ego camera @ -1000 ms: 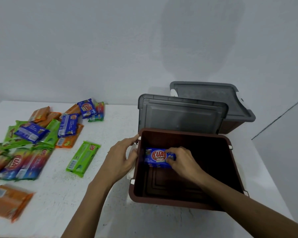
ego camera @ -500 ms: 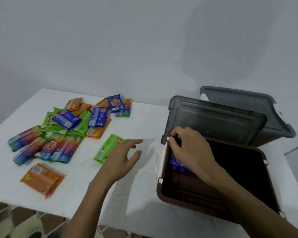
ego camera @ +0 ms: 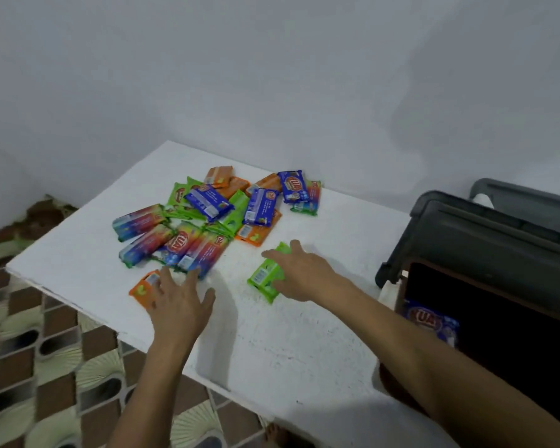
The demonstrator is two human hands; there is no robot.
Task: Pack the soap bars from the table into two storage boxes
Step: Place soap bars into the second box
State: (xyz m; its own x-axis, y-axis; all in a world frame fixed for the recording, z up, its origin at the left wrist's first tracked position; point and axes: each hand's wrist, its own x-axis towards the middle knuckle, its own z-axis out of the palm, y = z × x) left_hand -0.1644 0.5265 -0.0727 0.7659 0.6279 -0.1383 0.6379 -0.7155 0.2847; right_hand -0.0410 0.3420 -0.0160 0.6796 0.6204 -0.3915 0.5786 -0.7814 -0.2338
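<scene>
**Two hands over loose soap bars**

On the white table (ego camera: 272, 344), a pile of soap bars (ego camera: 204, 218) lies at the far left, with three blue ones on top. The left hand (ego camera: 180, 302), fingers spread, is over one orange bar (ego camera: 141, 287). The right hand (ego camera: 304, 273) covers one green bar (ego camera: 264, 278); I cannot tell whether its fingers clasp it. At the right, one brown box (ego camera: 401, 286) holds one blue bar (ego camera: 432, 323). Two grey lids (ego camera: 485, 240) stand behind it.
</scene>
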